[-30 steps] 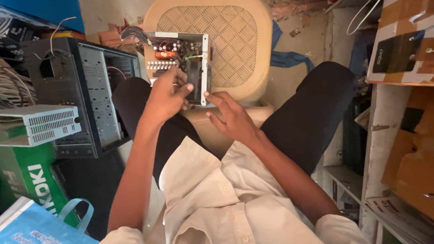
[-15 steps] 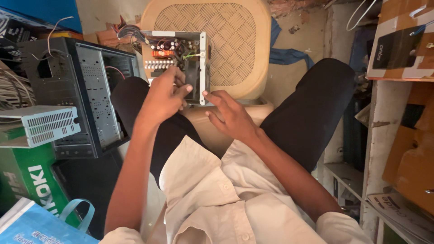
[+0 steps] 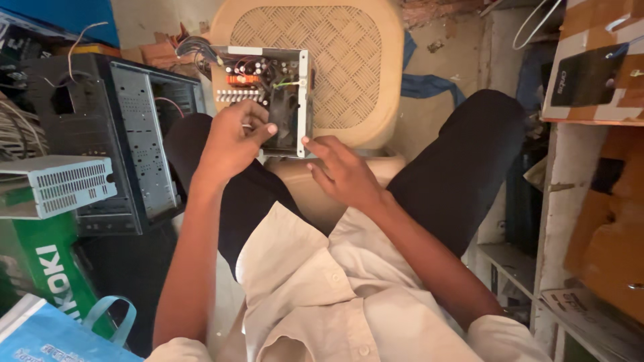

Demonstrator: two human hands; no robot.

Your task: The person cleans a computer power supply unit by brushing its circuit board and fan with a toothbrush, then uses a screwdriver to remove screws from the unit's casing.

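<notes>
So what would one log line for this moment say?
left hand: fingers inside open metal power supply box | right hand: steadying box's lower right corner | box: on beige plastic chair | black computer case: beside left knee

Bare metal casing (image 3: 305, 100), plastic chair (image 3: 349, 67)

Left hand (image 3: 231, 137) covers the open power supply (image 3: 268, 94)'s lower left; whatever its fingertips pinch is too small to tell. Bag (image 3: 47, 332) cut by bottom-left corner, PC case (image 3: 127, 147) by left edge.
</notes>
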